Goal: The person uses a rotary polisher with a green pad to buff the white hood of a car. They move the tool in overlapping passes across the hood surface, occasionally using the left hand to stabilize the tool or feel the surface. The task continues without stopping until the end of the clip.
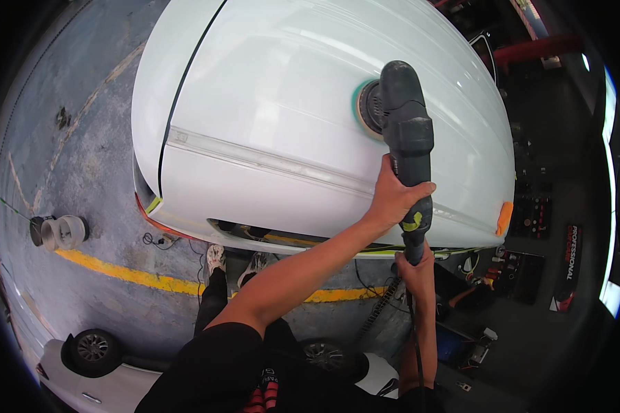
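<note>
A black electric polisher (412, 134) lies across the white car roof (275, 117), its round pad with a teal edge (359, 110) against the paint. My left hand (395, 196) is closed around the polisher's body, thumb over the top. Behind it, my right hand (416, 270) grips the rear end, where the power cord (417, 344) leaves and runs down along my right forearm. A yellow-green mark shows on the casing between the two hands. The pad's underside is hidden.
Masking tape (153, 204) edges part of the car, and an orange cloth (505, 218) lies at its right corner. Buckets (60, 233) stand on the floor at left. Cables and a coiled hose (379, 306) lie near my feet. Another white car (103, 385) is behind me.
</note>
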Motion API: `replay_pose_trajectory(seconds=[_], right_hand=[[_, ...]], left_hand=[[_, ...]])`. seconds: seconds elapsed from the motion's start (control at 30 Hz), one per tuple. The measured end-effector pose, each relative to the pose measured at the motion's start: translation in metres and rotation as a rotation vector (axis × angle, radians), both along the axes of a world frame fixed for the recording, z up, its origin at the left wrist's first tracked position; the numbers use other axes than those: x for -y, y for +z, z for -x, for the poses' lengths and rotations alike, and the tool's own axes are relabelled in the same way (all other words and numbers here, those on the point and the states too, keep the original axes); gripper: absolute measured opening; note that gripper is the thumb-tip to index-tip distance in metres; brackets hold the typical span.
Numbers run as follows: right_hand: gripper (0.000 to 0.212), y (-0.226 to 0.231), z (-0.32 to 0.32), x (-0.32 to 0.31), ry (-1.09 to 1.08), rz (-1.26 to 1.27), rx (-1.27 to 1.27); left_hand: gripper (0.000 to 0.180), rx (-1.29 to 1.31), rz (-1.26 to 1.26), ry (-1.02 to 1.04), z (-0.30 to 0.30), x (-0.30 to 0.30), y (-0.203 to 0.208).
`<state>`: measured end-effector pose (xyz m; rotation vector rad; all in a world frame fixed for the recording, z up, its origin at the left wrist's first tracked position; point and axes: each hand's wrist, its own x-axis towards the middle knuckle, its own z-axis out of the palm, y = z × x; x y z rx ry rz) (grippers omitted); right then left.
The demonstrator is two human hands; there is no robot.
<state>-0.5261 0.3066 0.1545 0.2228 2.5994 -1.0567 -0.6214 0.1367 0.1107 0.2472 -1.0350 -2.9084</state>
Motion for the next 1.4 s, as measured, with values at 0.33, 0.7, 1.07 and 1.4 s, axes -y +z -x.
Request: replay_pose_trajectory(seconds=[0.33, 0.7, 1.07, 1.4], right_hand=[[0.035, -0.016, 0.081, 0.002, 0.339, -0.114, -0.109], [0.023, 0.018, 0.136, -0.010, 0.459, -0.199, -0.087], [0.023, -0.006, 0.132, 0.031, 0.479, -0.115, -0.056], [0.021, -0.057, -0.035, 0.058, -0.097, 0.285, 0.039]], left_hand=[[0.072, -0.060, -0.063, 0.331, 0.010, 0.030, -0.012], [0.076, -0.042, -0.149, 0.446, 0.034, 0.016, 0.005], [0.075, -0.049, -0.043, 0.471, 0.031, 0.063, -0.008], [0.079, 0.023, 0.261, 0.016, -0.008, 0.041, -0.018]])
